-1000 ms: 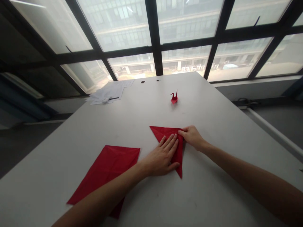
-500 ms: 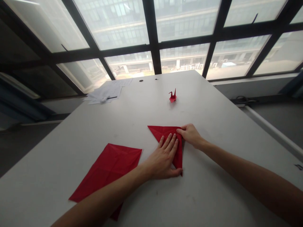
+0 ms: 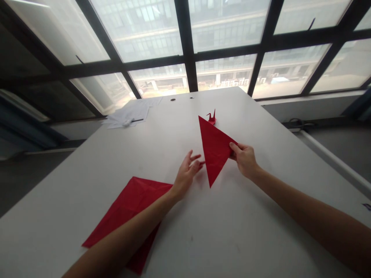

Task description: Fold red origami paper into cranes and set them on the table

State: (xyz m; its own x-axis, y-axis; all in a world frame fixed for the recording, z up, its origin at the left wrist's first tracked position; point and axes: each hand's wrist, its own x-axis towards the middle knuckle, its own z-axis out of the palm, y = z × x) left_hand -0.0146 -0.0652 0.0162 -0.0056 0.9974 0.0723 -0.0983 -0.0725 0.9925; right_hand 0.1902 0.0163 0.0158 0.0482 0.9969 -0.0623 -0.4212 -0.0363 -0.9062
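Observation:
My right hand (image 3: 245, 158) pinches the right corner of a red paper folded into a triangle (image 3: 214, 148) and holds it lifted off the white table (image 3: 246, 231). My left hand (image 3: 188, 172) hovers just left of the triangle, fingers loosely spread, its fingertips at the paper's left edge. A second red sheet (image 3: 130, 216) lies flat on the table under my left forearm. A small red paper crane (image 3: 212, 117) stands further back, partly hidden behind the raised triangle's top point.
A pile of white papers (image 3: 129, 114) lies at the table's far left corner. Two small dark holes (image 3: 182, 99) mark the far edge. Large black-framed windows (image 3: 188, 46) rise behind the table. The table's right edge drops to a grey floor.
The folded triangle was pressed flat under my left palm; now my right hand has lifted it upright off the table and my left hand has come off it.

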